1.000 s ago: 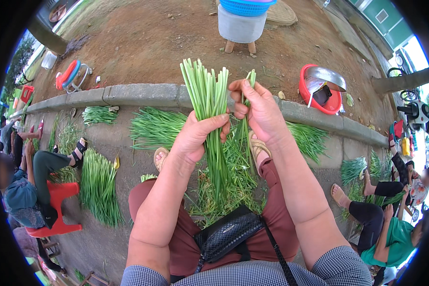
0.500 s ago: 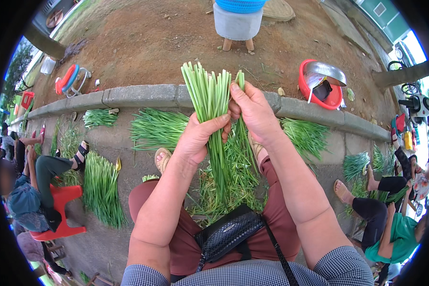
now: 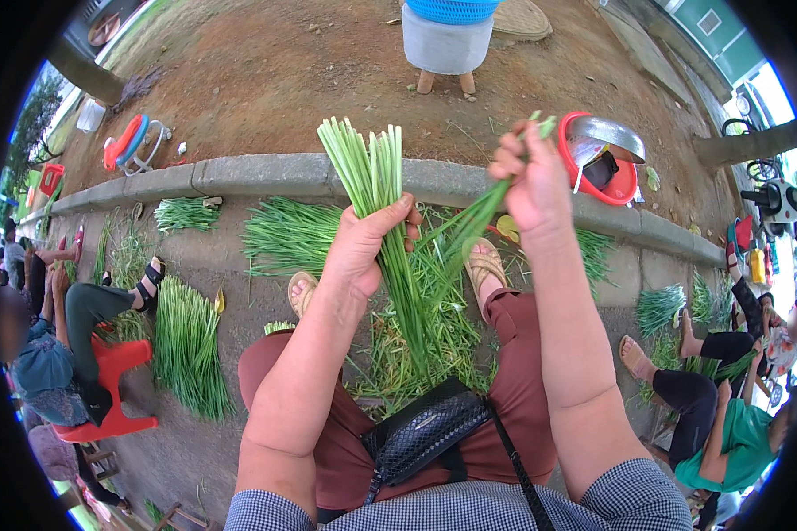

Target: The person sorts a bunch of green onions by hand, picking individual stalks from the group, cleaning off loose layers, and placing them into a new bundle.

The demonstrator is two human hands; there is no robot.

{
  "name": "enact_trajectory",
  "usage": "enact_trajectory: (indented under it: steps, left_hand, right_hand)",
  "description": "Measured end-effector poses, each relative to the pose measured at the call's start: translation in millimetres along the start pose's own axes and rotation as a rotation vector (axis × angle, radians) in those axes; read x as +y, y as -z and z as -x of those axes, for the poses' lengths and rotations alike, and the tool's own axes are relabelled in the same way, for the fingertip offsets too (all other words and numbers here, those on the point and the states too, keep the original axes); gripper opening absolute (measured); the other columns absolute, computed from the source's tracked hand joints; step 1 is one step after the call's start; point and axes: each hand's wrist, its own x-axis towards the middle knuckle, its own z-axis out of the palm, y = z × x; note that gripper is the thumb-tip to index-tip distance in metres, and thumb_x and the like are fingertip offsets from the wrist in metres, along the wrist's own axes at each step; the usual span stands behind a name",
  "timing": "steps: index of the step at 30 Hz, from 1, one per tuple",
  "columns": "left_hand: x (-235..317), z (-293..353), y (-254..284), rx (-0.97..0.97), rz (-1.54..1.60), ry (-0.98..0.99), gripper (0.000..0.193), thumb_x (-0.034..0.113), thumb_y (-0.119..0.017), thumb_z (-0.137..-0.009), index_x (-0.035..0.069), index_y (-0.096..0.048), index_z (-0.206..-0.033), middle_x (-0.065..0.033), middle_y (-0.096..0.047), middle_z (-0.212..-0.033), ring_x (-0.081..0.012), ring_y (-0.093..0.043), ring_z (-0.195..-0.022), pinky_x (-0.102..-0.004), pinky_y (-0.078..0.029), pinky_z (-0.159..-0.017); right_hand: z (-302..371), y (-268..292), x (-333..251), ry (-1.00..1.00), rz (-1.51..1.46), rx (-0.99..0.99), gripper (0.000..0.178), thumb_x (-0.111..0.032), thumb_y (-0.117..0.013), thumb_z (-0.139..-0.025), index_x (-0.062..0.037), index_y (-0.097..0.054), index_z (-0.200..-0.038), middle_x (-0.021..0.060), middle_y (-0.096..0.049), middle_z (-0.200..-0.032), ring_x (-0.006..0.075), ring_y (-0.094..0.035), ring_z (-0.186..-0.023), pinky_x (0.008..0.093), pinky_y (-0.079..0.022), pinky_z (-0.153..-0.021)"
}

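Observation:
A thick bundle of chives (image 3: pixel 363 164), pale stems up and green leaves hanging down, is gripped in my left hand (image 3: pixel 367 243) with the thumb across its front. Off to the right, my right hand (image 3: pixel 540 186) is closed around a few separate chive stalks (image 3: pixel 474 217). Their stem ends poke out above the fingers, and their leaves trail down and left toward the bundle. Motion slightly blurs this hand. Beneath both hands, loose chive leaves and scraps (image 3: pixel 416 354) lie heaped between my feet.
Chive piles (image 3: pixel 292 237) lie along a stone curb (image 3: pixel 266 175), with another pile (image 3: pixel 190 350) at left. Beyond the curb stand a red basin (image 3: pixel 624 181) with a metal lid and a grey stool-like stand (image 3: pixel 447 44) under a blue basket. People sit on both sides, near a red stool (image 3: pixel 119 363).
My right hand has pulled away from the bundle, rightward, with a few chive stalks in it. My left hand and the bundle have shifted slightly left.

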Motion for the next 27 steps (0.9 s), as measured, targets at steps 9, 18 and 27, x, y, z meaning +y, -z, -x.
enact_trajectory:
  steps: [9,18,27]
  left_hand:
    - [-0.9,6.2,-0.7,0.019,-0.122,-0.06,0.013,0.013,-0.067,-0.08,0.005,-0.061,-0.088,-0.0021,-0.059,-0.071,-0.0108,-0.055,-0.058,-0.0248,-0.045,-0.052]
    - [-4.5,7.4,-4.7,-0.031,-0.007,-0.07,0.01,0.009,-0.065,-0.081,0.003,-0.06,-0.088,-0.0035,-0.061,-0.071,-0.0112,-0.057,-0.059,-0.0236,-0.045,-0.052]
    - [5.3,6.0,1.5,-0.025,0.1,0.0,0.018,0.014,-0.063,-0.084,0.002,-0.059,-0.097,-0.0085,-0.061,-0.077,-0.0168,-0.059,-0.064,-0.0293,-0.048,-0.057]
  right_hand:
    - [31.5,-32.6,43.3,-0.12,0.575,-0.256,0.022,-0.026,-0.055,-0.091,-0.0039,-0.055,-0.092,-0.0041,-0.048,-0.064,0.0037,-0.042,-0.049,0.0198,-0.036,-0.039]
    - [30.6,-32.2,62.4,0.014,0.746,-0.277,0.018,-0.02,-0.046,-0.095,-0.0034,-0.046,-0.09,0.0008,-0.052,-0.069,0.0071,-0.05,-0.052,0.0223,-0.041,-0.042]
    - [-2.0,-4.7,13.4,0.06,0.115,-0.007,0.016,-0.019,-0.039,-0.097,-0.0058,-0.046,-0.091,0.0027,-0.047,-0.07,0.0104,-0.043,-0.055,0.0244,-0.038,-0.049]
